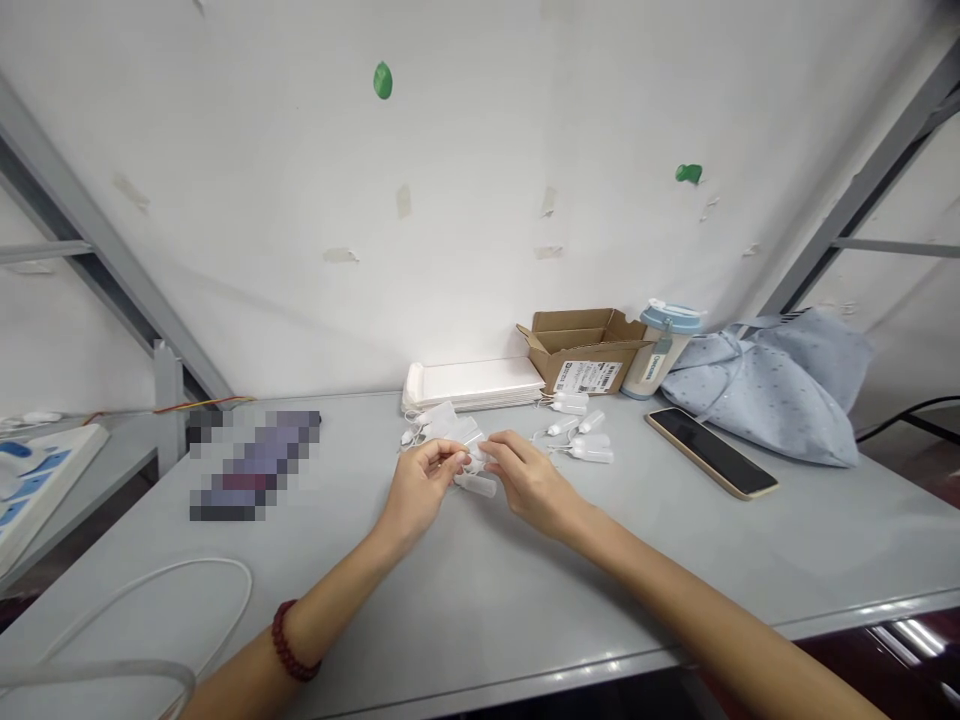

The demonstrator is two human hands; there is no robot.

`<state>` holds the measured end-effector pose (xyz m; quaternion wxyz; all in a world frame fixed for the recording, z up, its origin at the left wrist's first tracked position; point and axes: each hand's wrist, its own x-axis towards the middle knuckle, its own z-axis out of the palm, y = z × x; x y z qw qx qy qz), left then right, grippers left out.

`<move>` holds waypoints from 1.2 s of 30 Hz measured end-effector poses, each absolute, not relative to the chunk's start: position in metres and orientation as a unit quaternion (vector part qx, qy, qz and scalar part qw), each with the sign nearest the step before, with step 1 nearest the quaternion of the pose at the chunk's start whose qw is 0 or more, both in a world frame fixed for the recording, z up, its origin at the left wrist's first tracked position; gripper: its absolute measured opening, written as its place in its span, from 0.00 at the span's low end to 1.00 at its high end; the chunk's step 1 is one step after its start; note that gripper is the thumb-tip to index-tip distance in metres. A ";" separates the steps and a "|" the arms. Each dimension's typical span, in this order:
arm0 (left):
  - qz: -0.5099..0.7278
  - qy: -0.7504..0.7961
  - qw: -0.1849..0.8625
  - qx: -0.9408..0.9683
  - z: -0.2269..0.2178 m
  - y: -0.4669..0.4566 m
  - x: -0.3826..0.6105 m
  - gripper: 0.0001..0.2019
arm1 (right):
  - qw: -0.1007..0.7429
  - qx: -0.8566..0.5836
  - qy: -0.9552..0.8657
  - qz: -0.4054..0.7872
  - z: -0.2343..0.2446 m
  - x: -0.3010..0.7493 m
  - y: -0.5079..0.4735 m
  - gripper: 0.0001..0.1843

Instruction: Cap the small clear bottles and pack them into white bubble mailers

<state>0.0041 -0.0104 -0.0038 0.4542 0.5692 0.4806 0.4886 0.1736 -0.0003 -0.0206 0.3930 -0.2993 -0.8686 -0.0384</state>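
Observation:
Close together near the middle of the grey table, both my hands pinch at a small translucent plastic bottle [477, 456], which the fingers partly cover. My left hand [421, 484] closes thumb and forefinger at its left side. From the right, my right hand [534, 484] has its fingertips closed on it. Just below them another small plastic bottle [478, 486] lies on its side. A heap of similar bottles [437, 416] with white tips and thin cords lies behind my left hand. Several more bottles [591, 448] lie to the right of my right hand.
Behind the bottles are a stack of white flat packs [474, 382], an open cardboard box [589, 350] and a lidded cup [661, 350]. A phone [712, 452] and a blue cloth bag [772, 390] are on the right. Leftward lie a blurred-out object [259, 465] and a white cable [225, 562].

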 end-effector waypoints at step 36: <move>0.417 0.414 0.508 0.630 0.018 -0.010 -0.011 0.10 | 0.414 -0.250 -0.858 -0.172 -0.007 0.174 -0.005 0.12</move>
